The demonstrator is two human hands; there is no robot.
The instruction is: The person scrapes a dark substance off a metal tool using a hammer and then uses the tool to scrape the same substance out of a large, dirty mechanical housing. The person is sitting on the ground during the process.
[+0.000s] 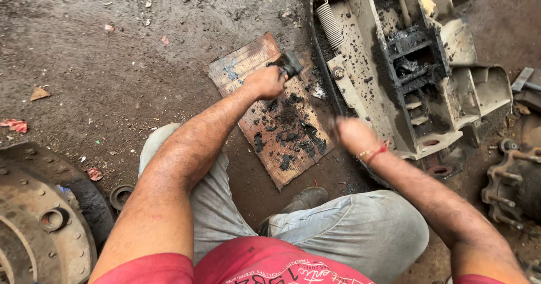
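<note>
L grip (265,82) fisted, arm outstretched; R grip (350,135) curled, blurred.

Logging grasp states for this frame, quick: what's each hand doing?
Left hand: closed around a dark, grimy metal part, held over the wooden board.
Right hand: blurred, fingers curled against the greasy metal housing; grip cannot be told.

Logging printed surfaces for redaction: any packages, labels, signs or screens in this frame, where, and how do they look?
No packages, signs or screens.
Wooden board: flat on the dirt under the left hand, brown rectangle, faint blue markings, black grease clumps.
Red shirt: bottom edge, light curved print.
</note>
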